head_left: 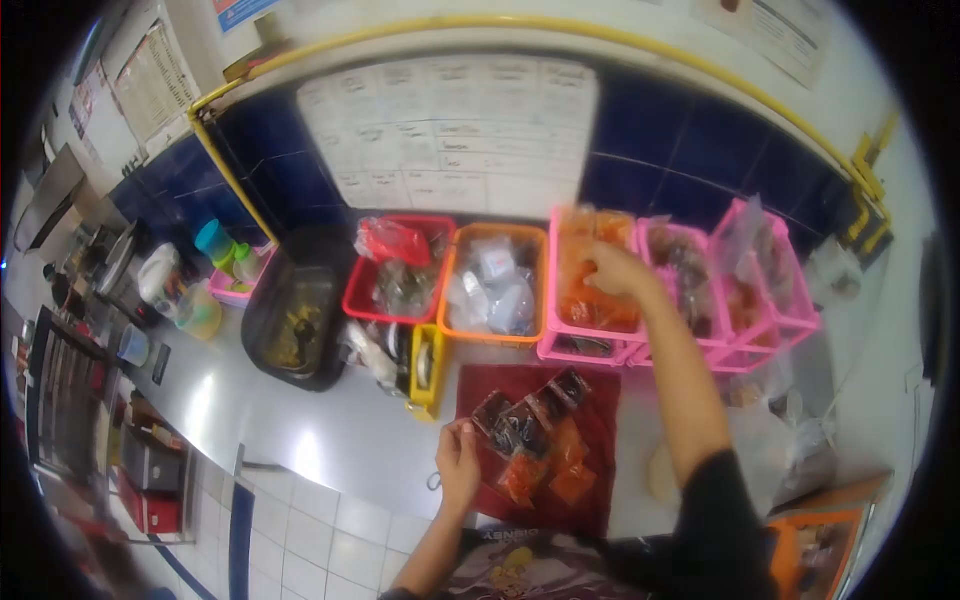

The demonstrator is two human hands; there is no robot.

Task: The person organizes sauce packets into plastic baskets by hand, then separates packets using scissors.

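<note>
My right hand (612, 270) reaches into a pink basket (553, 290) of orange packets (608, 312). Its fingers are blurred against the packets, and whether it holds one is hidden. My left hand (460, 455) rests at the left edge of a dark red cloth (595, 505), fingers closed beside the dark packets; anything in them is too small to name. On the cloth lie several small dark packets (520, 428) and several orange packets (572, 482).
An orange basket (543, 290) of clear bags and a red basket (350, 292) stand left of the pink one. A yellow tape dispenser (425, 372) and a black tub (262, 335) are nearer the left. More pink baskets (725, 330) stand at the right.
</note>
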